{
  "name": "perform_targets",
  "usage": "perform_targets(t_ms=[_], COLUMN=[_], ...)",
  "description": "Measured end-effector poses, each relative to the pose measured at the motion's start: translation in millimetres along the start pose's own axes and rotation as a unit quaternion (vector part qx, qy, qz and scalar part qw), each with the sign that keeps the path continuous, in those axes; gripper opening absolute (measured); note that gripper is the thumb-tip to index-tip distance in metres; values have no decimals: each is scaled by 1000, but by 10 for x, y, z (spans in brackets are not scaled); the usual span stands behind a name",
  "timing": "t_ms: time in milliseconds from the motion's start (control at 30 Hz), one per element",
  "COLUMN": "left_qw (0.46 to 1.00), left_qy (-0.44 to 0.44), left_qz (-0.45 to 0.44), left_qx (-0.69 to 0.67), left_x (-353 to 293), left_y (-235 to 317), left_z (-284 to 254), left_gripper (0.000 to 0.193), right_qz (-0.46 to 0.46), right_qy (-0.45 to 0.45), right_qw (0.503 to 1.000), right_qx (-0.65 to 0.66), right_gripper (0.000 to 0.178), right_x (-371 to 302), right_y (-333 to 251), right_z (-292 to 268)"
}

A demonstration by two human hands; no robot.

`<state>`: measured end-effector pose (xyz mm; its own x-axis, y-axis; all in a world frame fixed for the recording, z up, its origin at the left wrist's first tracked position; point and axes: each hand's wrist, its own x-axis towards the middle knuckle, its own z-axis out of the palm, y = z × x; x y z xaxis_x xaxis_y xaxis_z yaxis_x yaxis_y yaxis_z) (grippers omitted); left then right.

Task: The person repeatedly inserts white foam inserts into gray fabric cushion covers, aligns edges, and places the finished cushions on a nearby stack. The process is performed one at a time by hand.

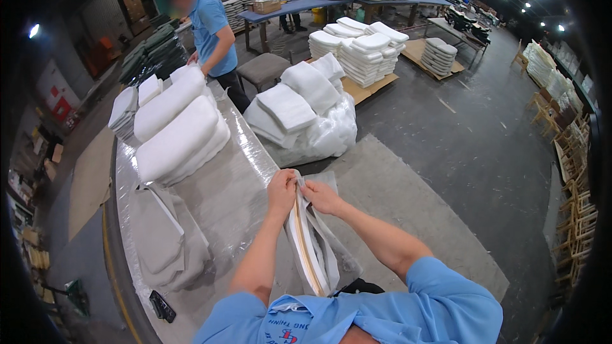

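A grey fabric cushion cover (312,258) hangs in front of my body, with a long tan zipper strip running down its white-edged side. My left hand (282,193) pinches the cover's upper end near the zipper. Close beside it, my right hand (322,197) grips the same end, fingers closed on the cloth. On the plastic-wrapped table (239,181) to my left lies a pile of folded grey covers (159,236). Thick white cushion pads (182,140) are stacked farther along that table.
A black device (162,306) lies at the table's near left edge. Beyond my hands sits a plastic-wrapped bundle of white pads (296,111). More pad stacks (366,51) rest on cardboard. A co-worker (213,32) stands at the table's far end; wooden frames (574,204) line the right.
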<state>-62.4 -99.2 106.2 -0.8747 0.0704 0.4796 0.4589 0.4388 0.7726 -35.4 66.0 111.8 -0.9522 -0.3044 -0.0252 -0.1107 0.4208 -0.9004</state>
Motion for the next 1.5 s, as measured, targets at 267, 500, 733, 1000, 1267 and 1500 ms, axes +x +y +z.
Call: perform_targets(t_ms=[267, 500, 733, 1000, 1267, 1500], left_qw=[999, 988, 939, 611, 818, 845], left_qy=[4, -30, 68, 112, 297, 353], left_qz=[-31, -105, -338, -616, -429, -386], left_qx=[-3, -109, 13, -485, -244, -111], left_x=[-102, -32, -1458, -3185, -2503, -3146], left_y=[-17, -108, -275, 331, 378, 273], left_z=[-127, -56, -760, -910, -2228, -2117], left_gripper=[4, 15, 34, 71, 47, 54], right_qz=[-21, 130, 86, 199, 163, 128], right_qy=[-80, -5, 13, 5, -67, -46], right_qw=[996, 945, 952, 929, 948, 938], right_qx=[-39, 301, 292, 314, 264, 318], right_gripper=[35, 25, 26, 14, 49, 45], right_x=[51, 805, 715, 305, -34, -307], right_y=[46, 141, 432, 901, 617, 368], right_z=[4, -101, 31, -516, -312, 455])
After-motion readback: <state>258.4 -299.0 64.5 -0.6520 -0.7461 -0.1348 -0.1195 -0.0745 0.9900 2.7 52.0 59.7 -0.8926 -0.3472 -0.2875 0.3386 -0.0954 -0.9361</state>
